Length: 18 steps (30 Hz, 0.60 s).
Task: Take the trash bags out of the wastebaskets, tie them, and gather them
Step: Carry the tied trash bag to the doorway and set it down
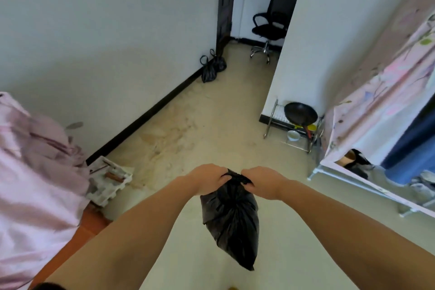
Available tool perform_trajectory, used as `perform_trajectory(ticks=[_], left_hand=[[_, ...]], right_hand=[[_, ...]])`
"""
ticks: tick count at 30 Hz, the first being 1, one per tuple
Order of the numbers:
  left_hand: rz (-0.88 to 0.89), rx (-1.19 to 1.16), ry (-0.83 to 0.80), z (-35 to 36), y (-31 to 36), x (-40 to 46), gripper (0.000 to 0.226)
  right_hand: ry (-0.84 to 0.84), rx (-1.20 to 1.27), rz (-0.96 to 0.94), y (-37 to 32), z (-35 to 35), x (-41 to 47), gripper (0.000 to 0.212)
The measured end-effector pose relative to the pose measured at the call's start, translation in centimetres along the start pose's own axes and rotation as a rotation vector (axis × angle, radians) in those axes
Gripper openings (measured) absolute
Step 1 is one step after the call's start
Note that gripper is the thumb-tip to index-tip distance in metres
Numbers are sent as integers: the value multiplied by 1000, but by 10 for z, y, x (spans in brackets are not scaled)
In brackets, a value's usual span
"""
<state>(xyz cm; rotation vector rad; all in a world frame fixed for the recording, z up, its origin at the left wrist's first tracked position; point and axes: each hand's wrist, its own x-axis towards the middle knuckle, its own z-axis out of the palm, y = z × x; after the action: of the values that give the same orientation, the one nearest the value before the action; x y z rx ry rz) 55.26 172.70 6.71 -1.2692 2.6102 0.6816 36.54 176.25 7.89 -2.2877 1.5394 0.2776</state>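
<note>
Hands are both working the neck of a black bag [231,216] that I'm holding up in mid-air, centre-low in head view. Left hand [207,179] is pinching the gathered top on the left side, fingers curled tight around the plastic. Right hand [263,182] is pinching the other side of the same bunched neck, fingers closed on it too. Hands are sitting close together w/ the twisted top stretched between them. Bag body is hanging below the hands, full, tapering to a point, clear of the floor [200,125].

Two more tied black bags [211,67] are sitting on the floor far ahead, against the left wall near a dark door frame, touching each other. Office chair [273,23] is standing beyond them in the next room.

Pink bedding [35,167] is piling up on my left, w/ an egg tray [110,179] on the floor just beside it. On the right, a wire rack [294,125] is holding a wok [300,113] and a small bowl, next to a floral fabric wardrobe [388,92].
</note>
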Motion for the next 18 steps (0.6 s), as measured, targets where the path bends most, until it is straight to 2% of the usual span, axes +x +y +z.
perform_trajectory(ticks=[6,12,18], left_hand=[[-53,-52,14,-55,-69,109,36],[-39,-18,4,-124,-169,225,38],[-14,47,-12,-219,-268,329,39]], right_hand=[[-56,-52,-61,69,-60,133,19],[-14,-5,-70,116,-115,282,4],[49,105,-1,147,-182,413,8]])
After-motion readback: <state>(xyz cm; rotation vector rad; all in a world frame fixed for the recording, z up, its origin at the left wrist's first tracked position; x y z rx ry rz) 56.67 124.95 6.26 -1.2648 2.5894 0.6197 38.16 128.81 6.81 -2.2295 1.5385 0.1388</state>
